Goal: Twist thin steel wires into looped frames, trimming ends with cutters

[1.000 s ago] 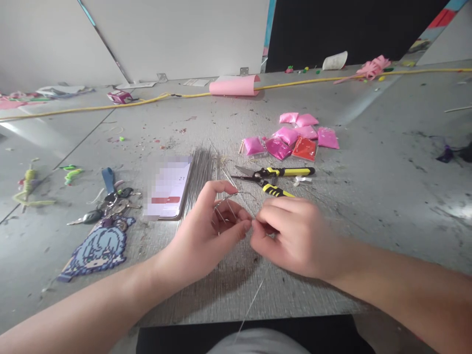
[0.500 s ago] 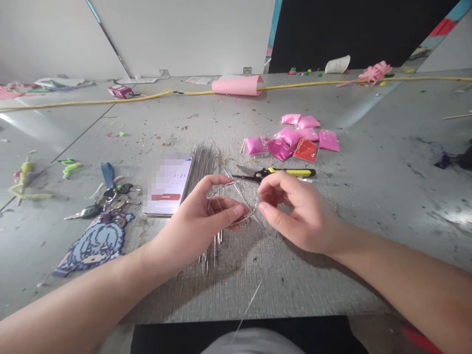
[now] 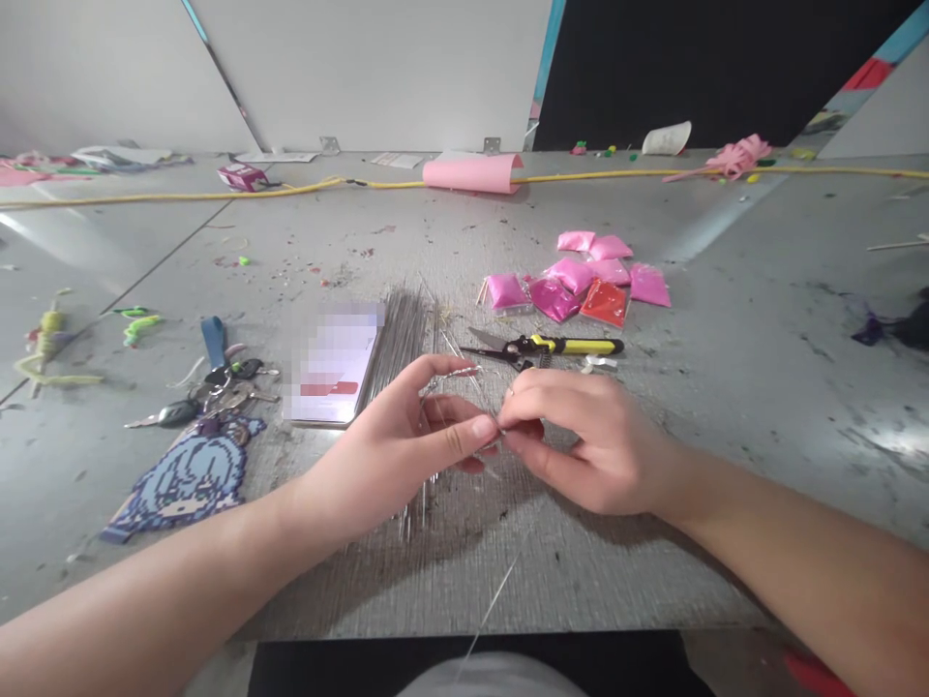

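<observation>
Two bare hands meet over a grey table (image 3: 726,319): the left hand (image 3: 384,460) and right hand (image 3: 595,445) pinch a thin wire (image 3: 456,372) between their fingers (image 3: 468,433). Just beyond the fingers lie yellow-handled cutters (image 3: 558,345), and farther beyond, pink packets (image 3: 581,281). Left of the fingers are a wire bundle (image 3: 399,334) and a phone (image 3: 330,373).

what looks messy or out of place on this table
Yes: crumbs and scraps litter the table around the wire bundle, and one loose wire overhangs the near edge. The left hand and right hand pinch a bent wire.
</observation>
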Motion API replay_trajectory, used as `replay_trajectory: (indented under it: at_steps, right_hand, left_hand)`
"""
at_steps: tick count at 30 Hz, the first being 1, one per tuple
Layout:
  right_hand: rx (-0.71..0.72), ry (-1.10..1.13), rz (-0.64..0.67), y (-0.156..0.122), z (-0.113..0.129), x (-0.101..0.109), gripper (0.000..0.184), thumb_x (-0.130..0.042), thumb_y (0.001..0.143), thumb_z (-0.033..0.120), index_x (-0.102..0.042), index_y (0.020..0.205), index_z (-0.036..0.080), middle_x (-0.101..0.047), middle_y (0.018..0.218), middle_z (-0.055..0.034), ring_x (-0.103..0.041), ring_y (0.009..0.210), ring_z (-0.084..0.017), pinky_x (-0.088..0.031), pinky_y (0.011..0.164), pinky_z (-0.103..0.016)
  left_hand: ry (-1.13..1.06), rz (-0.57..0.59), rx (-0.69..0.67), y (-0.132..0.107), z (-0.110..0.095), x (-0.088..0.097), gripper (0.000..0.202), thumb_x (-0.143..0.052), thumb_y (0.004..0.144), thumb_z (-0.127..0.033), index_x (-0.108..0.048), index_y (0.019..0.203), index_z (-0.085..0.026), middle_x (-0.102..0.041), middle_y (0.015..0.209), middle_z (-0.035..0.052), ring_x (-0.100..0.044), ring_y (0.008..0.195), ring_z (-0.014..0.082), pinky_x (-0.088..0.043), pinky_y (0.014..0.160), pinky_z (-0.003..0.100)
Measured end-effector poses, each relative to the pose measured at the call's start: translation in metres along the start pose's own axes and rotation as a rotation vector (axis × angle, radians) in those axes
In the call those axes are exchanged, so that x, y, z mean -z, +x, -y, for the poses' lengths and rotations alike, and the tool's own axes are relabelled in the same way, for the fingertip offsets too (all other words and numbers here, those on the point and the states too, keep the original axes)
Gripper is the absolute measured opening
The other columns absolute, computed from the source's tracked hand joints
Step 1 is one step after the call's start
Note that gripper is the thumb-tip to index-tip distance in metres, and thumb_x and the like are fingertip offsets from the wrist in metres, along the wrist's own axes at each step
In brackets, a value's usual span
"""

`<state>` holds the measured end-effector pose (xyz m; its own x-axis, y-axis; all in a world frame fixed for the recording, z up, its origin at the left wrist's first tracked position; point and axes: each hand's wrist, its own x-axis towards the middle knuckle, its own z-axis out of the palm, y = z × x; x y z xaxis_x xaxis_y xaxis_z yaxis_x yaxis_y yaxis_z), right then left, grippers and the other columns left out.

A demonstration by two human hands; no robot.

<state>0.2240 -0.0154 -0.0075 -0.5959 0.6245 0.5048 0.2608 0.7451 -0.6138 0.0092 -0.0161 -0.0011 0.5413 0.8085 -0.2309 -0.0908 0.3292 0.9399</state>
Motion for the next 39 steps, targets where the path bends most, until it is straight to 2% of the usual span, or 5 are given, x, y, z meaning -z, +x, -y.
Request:
replay_trajectory:
  at_steps: [4, 8, 15, 29, 39]
  right_hand:
    - [-0.013, -0.033, -0.012, -0.002, 0.0, -0.003, 0.012, -0.059, 0.088, 0.009, -0.059, 0.096, 0.018, -0.061, 0.08, -0.0002, -0.055, 0.071, -0.012, -0.046, 0.065, -0.026]
    - [-0.097, -0.004, -0.047, -0.007, -0.001, -0.006, 0.026, -0.064, 0.087, 0.012, -0.052, 0.109, 0.019, -0.065, 0.087, -0.0013, -0.059, 0.07, -0.012, -0.05, 0.064, -0.027]
    - [-0.189, 0.069, 0.001, -0.009, 0.001, -0.007, 0.026, -0.062, 0.086, 0.01, -0.05, 0.107, 0.02, -0.065, 0.09, -0.003, -0.06, 0.075, -0.015, -0.051, 0.065, -0.029]
    - [-0.121, 0.149, 0.0, -0.012, 0.001, -0.016, 0.031, -0.062, 0.082, 0.005, -0.045, 0.1, 0.023, -0.056, 0.085, 0.0022, -0.053, 0.068, -0.011, -0.046, 0.063, -0.028]
    - [-0.489, 0.481, -0.072, -0.009, 0.015, -0.021, 0.023, -0.062, 0.086, 0.008, -0.046, 0.093, 0.023, -0.052, 0.081, 0.0026, -0.051, 0.066, -0.011, -0.044, 0.057, -0.023]
  left_hand:
    - [0.057, -0.031, -0.026, -0.001, 0.0, -0.003, 0.034, -0.07, 0.091, -0.026, -0.046, 0.115, -0.024, -0.066, 0.084, -0.0019, -0.064, 0.077, 0.0118, -0.053, 0.071, 0.025]
    - [0.179, -0.02, -0.046, -0.002, 0.001, -0.002, 0.027, -0.068, 0.092, -0.03, -0.047, 0.106, -0.024, -0.063, 0.082, -0.0032, -0.062, 0.068, 0.0104, -0.051, 0.065, 0.025]
    - [0.356, -0.006, -0.199, -0.001, 0.004, 0.0, 0.019, -0.061, 0.096, -0.038, -0.053, 0.1, -0.022, -0.066, 0.089, 0.0021, -0.061, 0.079, 0.015, -0.047, 0.067, 0.028]
    - [0.294, -0.046, -0.102, 0.0, 0.005, 0.003, 0.027, -0.064, 0.093, -0.039, -0.049, 0.082, -0.02, -0.057, 0.074, -0.0022, -0.059, 0.073, 0.0145, -0.044, 0.064, 0.028]
    - [0.269, -0.096, -0.097, -0.001, 0.003, -0.002, 0.027, -0.063, 0.094, -0.038, -0.049, 0.081, -0.02, -0.054, 0.071, -0.0039, -0.061, 0.07, 0.0131, -0.045, 0.062, 0.025]
